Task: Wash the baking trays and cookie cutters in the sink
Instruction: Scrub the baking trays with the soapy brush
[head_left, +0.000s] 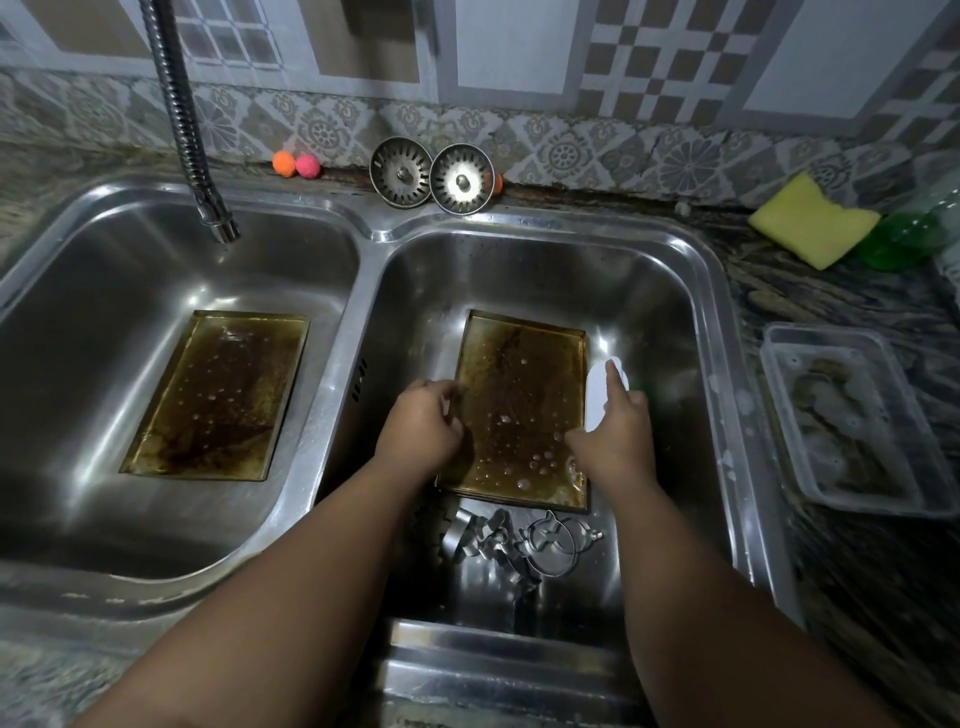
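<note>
since the left hand (423, 421) curls loosely at the greasy baking tray (519, 410) in the right basin and the right hand (615, 431) has fingers spread over white soap (597, 387), wet grip may slip onto the cookie cutters (514, 540).

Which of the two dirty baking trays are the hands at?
The tray in the right basin: left hand and right hand flank it. The tray in the left basin lies alone.

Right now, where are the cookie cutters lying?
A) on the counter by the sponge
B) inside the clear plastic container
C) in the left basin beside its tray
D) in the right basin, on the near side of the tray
D: the cookie cutters lie on the right basin's floor, just on the near side of the baking tray.
</note>
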